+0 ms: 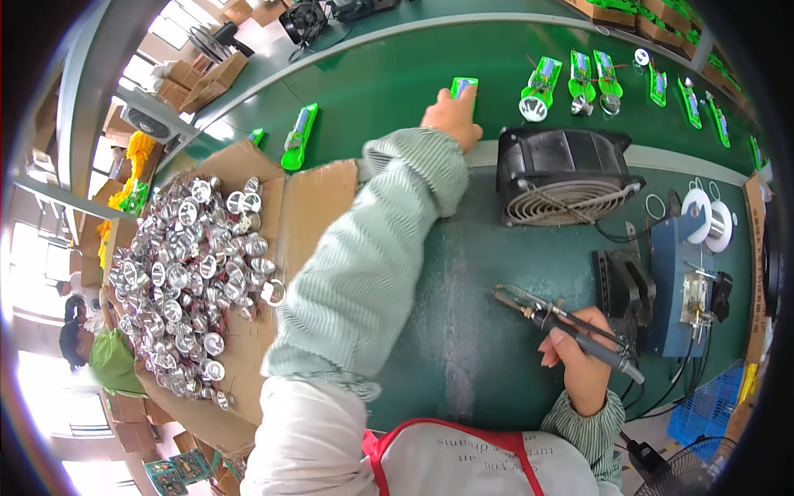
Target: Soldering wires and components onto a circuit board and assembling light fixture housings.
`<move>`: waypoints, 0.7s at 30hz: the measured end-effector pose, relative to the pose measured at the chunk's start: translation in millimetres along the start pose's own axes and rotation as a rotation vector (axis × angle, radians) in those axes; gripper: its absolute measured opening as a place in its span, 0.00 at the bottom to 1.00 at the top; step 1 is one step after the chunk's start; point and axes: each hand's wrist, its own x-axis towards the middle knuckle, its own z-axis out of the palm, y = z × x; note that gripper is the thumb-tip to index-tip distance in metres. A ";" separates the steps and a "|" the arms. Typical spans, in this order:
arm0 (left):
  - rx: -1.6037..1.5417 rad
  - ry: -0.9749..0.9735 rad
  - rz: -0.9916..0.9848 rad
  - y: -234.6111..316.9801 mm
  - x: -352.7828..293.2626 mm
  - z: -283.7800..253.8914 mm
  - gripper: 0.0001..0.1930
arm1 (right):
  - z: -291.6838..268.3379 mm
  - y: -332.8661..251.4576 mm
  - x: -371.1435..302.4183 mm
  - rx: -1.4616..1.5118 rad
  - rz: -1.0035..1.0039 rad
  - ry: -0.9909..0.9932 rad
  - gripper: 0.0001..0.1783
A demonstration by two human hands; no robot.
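My left hand [453, 118] reaches far forward to the green work surface beyond the bench. Its fingers close over a green flashlight housing [465, 83], whose lower part is hidden under the hand. Near the bench's right side, my right hand [579, 351] grips a soldering iron [589, 341] with a thin metal tube alongside it. The iron's tip points up and left, above the bench top and apart from any part. Several more green flashlight housings [539, 83] with wires and silver reflectors lie in a row at the far right. Another housing [299, 139] lies to the left.
A big heap of silver reflectors [178, 281] with wires fills a cardboard tray [318, 194] at left. A black fan [566, 178] stands ahead of the iron. At right are a black stand [622, 289], a blue soldering machine [674, 289] and white wire spools [710, 223]. Another person [112, 360] is far left.
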 end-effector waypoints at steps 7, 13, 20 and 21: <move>-0.119 0.024 0.287 -21.4 -153.3 -44.0 0.30 | -5.3 -1.1 -5.5 -0.018 -0.150 -0.010 0.08; -0.109 -0.140 0.112 12.6 -306.9 -54.4 0.30 | -2.4 -1.8 -18.3 0.039 -0.182 -0.030 0.08; -0.221 0.113 0.002 -4.9 -345.4 -54.7 0.25 | 10.6 -5.8 -36.2 0.041 -0.178 -0.101 0.08; -0.235 0.203 -0.094 -16.9 -343.3 -57.9 0.22 | 12.7 -6.3 -38.9 0.046 -0.169 -0.101 0.08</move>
